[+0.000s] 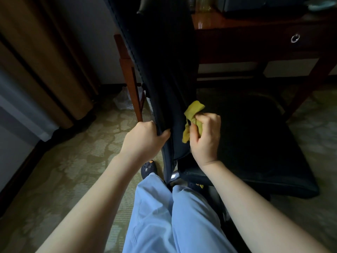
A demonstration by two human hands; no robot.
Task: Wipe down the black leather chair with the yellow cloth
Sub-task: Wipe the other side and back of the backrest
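Much of the scene sits in deep shadow. The chair [164, 70] is black leather, its backrest rising out of the top of the frame so its upper end is cut off, and its seat [255, 143] is so dark that the surface detail is hard to make out. The left hand [144, 137] is closed around the lower left edge of the backrest, thumb on the near face and fingers wrapped behind, out of sight. The right hand [204, 136] is curled around a bunched yellow cloth [193, 115], which it presses against the backrest just above the crease where backrest and seat meet; part of the cloth is hidden inside the fist. A chrome part [174, 175] of the chair's frame shows under the seat's near corner, mostly covered by light blue trousers [164, 216]. One dark shoe [148, 167] shows beside the backrest's bottom edge; its orange marks are too small to read. No writing is legible anywhere. Behind the seat stands a dark wooden desk [255, 33] with a ring drawer pull [295, 38]; items on its top are cut off. Open patterned carpet [73, 161] lies left of the chair, bounded by curtains [36, 61]. A crumpled clear plastic bag [124, 99] lies near a desk leg.
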